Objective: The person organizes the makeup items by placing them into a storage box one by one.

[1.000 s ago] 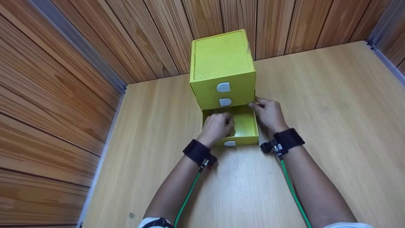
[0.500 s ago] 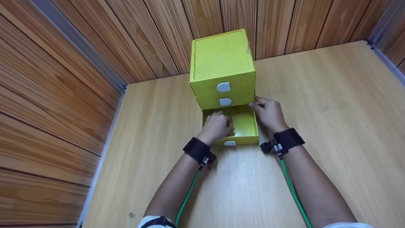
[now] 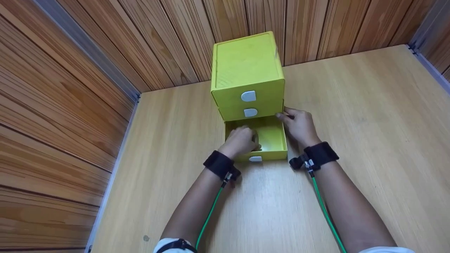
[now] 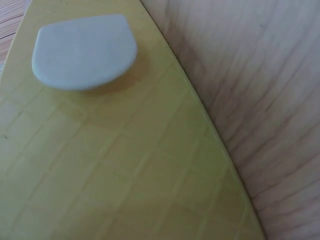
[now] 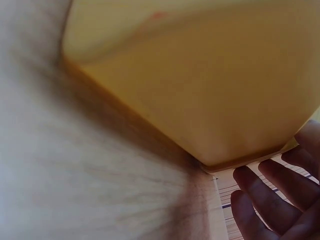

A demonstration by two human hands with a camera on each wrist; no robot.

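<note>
A yellow drawer box (image 3: pixel 248 70) stands at the back of the table, its two upper drawers closed. The bottom drawer (image 3: pixel 274 140) is pulled out towards me; its white tab (image 4: pixel 85 52) fills the upper part of the left wrist view. My left hand (image 3: pixel 240 140) reaches down into the drawer's left half with bent fingers. Its fingertips are mostly hidden, and I cannot tell whether they hold something. My right hand (image 3: pixel 300 125) touches the box's right side, thumb at the front corner. In the right wrist view, its loosely extended fingers (image 5: pixel 265 195) lie along the box's edge.
The light wooden table (image 3: pixel 369 133) runs up to a wood-panelled wall (image 3: pixel 316 31) close behind the box. Another panelled wall (image 3: pixel 52 140) borders it on the left. Green cables (image 3: pixel 325 207) trail from both wrist bands.
My left hand has shifted slightly inside the drawer and its knuckles have turned a little. The right hand, the box and the drawer stay in place.
</note>
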